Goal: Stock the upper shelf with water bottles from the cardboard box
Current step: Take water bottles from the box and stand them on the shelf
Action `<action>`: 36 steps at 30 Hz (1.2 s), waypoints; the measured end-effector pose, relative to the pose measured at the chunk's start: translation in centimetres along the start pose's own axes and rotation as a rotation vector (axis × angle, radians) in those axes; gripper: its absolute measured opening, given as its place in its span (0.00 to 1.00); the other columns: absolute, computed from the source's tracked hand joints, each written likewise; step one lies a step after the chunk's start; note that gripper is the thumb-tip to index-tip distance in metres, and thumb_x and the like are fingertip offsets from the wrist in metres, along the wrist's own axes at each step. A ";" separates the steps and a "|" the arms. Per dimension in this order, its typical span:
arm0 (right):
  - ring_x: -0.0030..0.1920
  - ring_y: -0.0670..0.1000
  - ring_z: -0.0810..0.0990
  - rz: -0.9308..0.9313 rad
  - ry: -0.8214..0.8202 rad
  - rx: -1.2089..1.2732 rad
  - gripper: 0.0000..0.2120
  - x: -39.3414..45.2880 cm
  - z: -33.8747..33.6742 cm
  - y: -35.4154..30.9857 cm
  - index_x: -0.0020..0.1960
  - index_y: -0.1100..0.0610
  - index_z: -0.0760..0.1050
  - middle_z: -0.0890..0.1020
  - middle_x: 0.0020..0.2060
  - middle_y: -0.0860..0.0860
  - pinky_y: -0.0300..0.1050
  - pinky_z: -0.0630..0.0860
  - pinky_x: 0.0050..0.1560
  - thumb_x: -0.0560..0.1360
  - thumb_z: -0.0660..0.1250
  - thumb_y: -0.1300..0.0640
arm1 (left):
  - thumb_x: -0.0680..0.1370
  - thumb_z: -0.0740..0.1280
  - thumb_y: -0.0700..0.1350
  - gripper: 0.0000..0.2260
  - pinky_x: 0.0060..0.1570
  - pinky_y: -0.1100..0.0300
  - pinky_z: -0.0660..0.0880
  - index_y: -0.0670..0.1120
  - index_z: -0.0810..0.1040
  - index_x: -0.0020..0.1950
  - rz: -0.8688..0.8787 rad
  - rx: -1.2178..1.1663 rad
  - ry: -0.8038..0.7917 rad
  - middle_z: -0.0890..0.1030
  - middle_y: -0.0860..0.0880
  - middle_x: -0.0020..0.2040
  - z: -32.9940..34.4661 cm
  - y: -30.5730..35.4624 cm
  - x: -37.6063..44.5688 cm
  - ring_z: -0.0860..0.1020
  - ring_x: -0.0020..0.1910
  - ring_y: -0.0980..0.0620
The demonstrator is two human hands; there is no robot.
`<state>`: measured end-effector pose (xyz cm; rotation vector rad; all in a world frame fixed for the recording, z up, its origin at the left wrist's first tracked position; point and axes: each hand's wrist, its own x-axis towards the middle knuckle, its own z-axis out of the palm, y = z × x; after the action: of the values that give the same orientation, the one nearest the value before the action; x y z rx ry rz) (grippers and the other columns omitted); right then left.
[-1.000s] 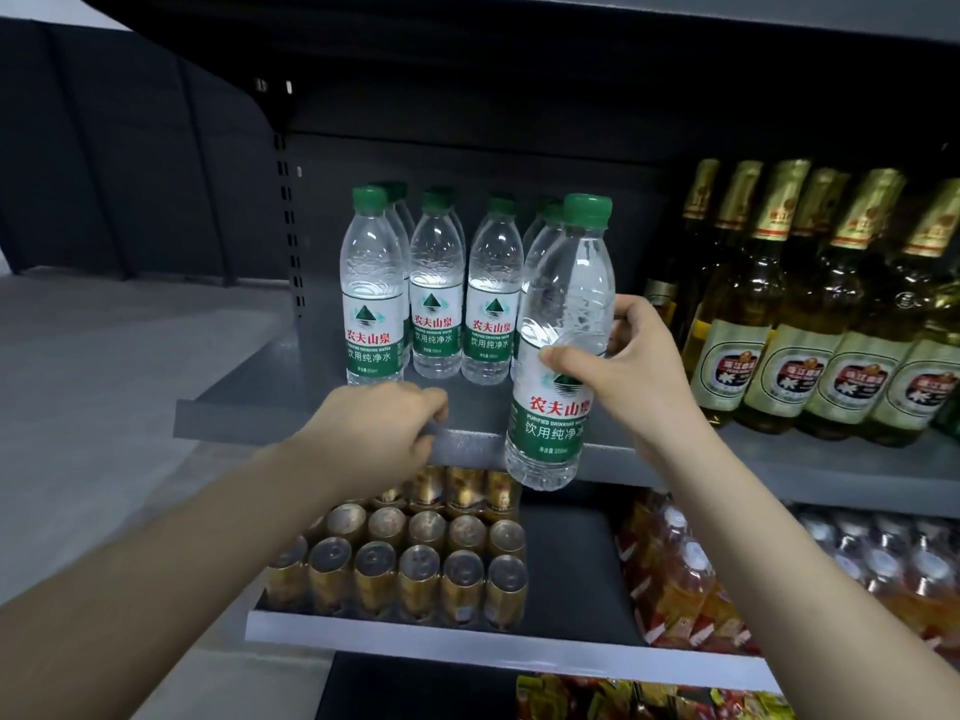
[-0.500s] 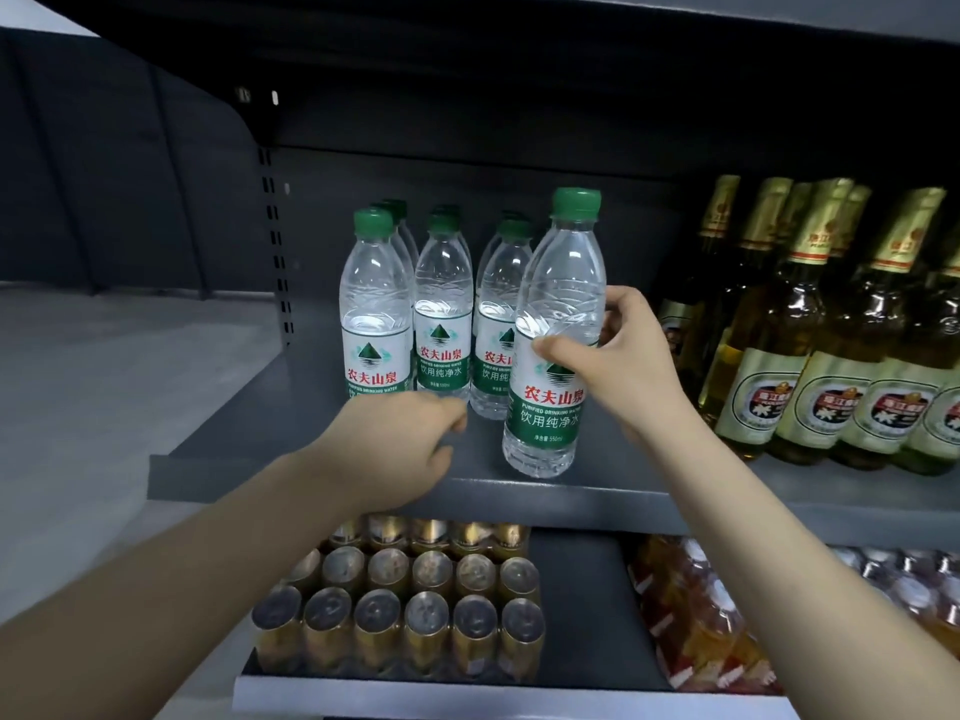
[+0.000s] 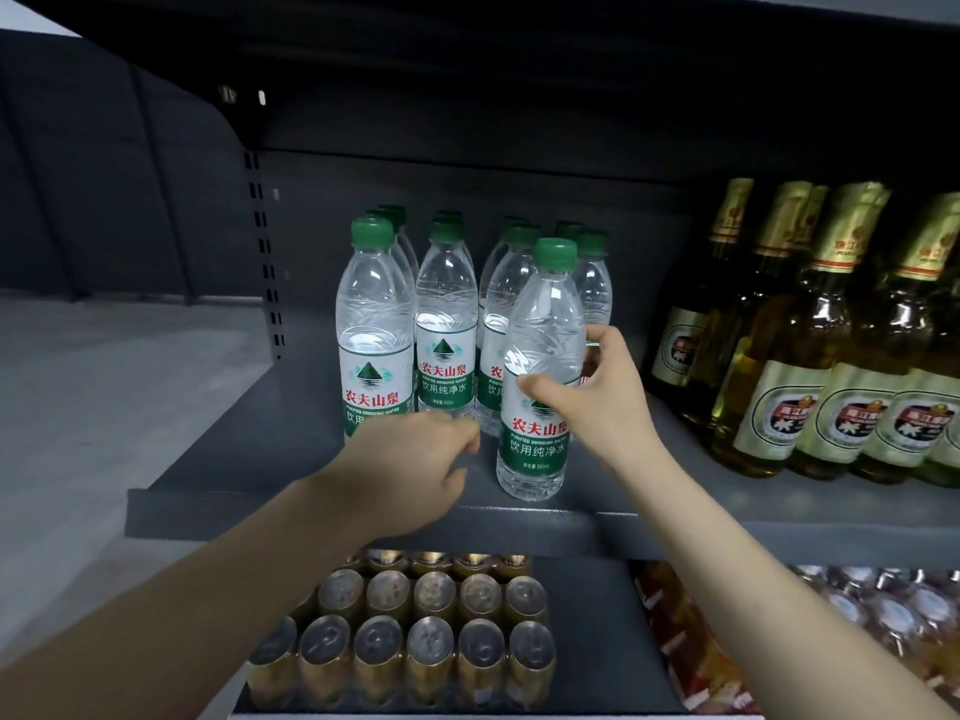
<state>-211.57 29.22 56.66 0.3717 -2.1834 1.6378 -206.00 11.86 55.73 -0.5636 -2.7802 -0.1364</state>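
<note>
The right hand (image 3: pixel 602 402) held a green-capped water bottle (image 3: pixel 537 387) in a narrow grip, thumb across the front just above the label and fingers curled round the far side at the bottle's waist. The bottle stood upright with its base on the upper shelf (image 3: pixel 311 459), near the front edge and just in front of the other water bottles (image 3: pixel 410 330), which stood in rows further back on the shelf. The right forearm reached up from the lower right, wrist bent slightly inward.

The left hand (image 3: pixel 405 470) hovered low over the front of the shelf, left of the held bottle and in front of the leftmost row. Its fingers were loosely curled and blurred; it gripped nothing, and whether the fingertips touched the shelf could not be told. The left forearm came in from the lower left.

Beer bottles (image 3: pixel 810 366) with gold foil necks stood on the same shelf to the right, apart from the water. Gold cans (image 3: pixel 431 641) filled the shelf below.
</note>
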 end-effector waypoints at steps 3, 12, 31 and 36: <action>0.37 0.36 0.77 0.005 -0.004 0.015 0.25 0.0 0.2 0.0 0.53 0.51 0.65 0.76 0.41 0.42 0.33 0.75 0.40 0.64 0.76 0.62 | 0.78 0.56 0.48 0.11 0.46 0.59 0.67 0.52 0.69 0.59 0.001 0.005 -0.003 0.75 0.54 0.56 0.3 -0.4 -0.2 0.73 0.56 0.52; 0.35 0.32 0.76 0.022 -0.050 0.065 0.25 -0.1 -0.4 0.6 0.57 0.53 0.66 0.78 0.42 0.43 0.32 0.76 0.41 0.65 0.75 0.62 | 0.79 0.56 0.47 0.11 0.47 0.60 0.67 0.52 0.69 0.60 -0.004 0.009 -0.001 0.75 0.55 0.58 0.9 -1.3 -0.7 0.73 0.57 0.53; 0.43 0.47 0.73 0.063 -0.215 -0.030 0.29 -2.7 -1.3 5.1 0.50 0.43 0.64 0.73 0.44 0.46 0.35 0.72 0.44 0.63 0.74 0.68 | 0.79 0.57 0.46 0.10 0.38 0.61 0.63 0.51 0.70 0.59 0.003 0.021 0.026 0.76 0.55 0.54 1.2 -2.4 -1.8 0.74 0.54 0.53; 0.44 0.48 0.73 0.051 -0.210 -0.035 0.29 -3.0 -1.2 5.4 0.50 0.44 0.64 0.74 0.43 0.46 0.35 0.72 0.45 0.63 0.75 0.68 | 0.73 0.49 0.50 0.15 0.41 0.61 0.62 0.52 0.69 0.55 0.020 0.032 0.036 0.76 0.55 0.52 1.3 -2.8 -2.0 0.73 0.51 0.54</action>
<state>-211.09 31.82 50.97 0.5016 -2.3896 1.6503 -205.68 8.76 53.82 -0.5752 -2.7356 -0.0969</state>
